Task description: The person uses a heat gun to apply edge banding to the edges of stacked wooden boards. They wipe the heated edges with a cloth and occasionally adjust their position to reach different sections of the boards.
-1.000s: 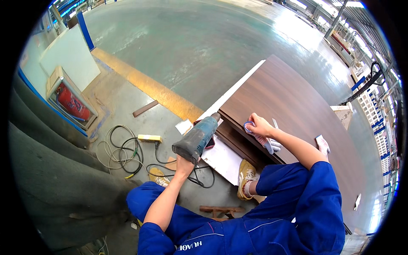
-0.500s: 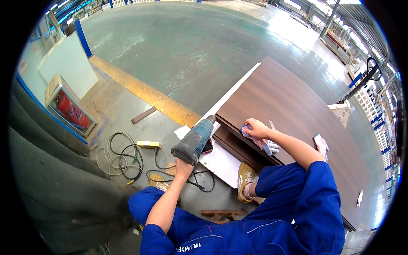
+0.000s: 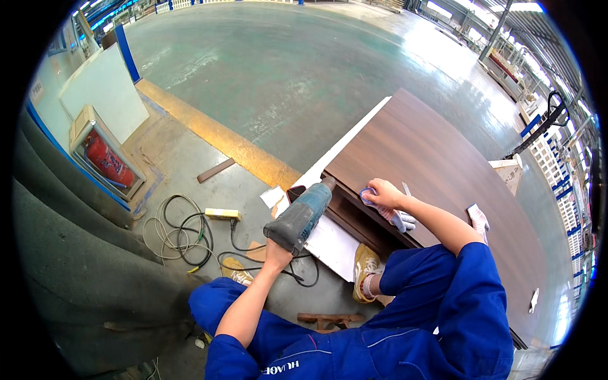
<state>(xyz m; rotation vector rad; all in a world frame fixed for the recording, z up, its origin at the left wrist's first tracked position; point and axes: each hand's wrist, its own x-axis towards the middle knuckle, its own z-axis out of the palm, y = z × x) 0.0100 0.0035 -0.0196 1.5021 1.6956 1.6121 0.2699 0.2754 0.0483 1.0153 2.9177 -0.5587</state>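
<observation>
The big dark wood-grain panel [image 3: 443, 183] lies flat on a low stack, its near edge apparently under heat now, the rest of that edge seemingly not yet reached. The left hand [image 3: 277, 256] grips a teal heat gun [image 3: 303, 215] aimed there; the right hand [image 3: 383, 193] presses a crumpled cloth glove [image 3: 396, 216] against the smooth top.

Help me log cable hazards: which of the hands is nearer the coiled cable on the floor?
Left. The left hand, gripping the heat gun, is beside the coiled cable; the right hand rests up on the brown panel.

Teal heat gun [image 3: 299, 218] — dark-brown panel [image 3: 437, 164]
</observation>
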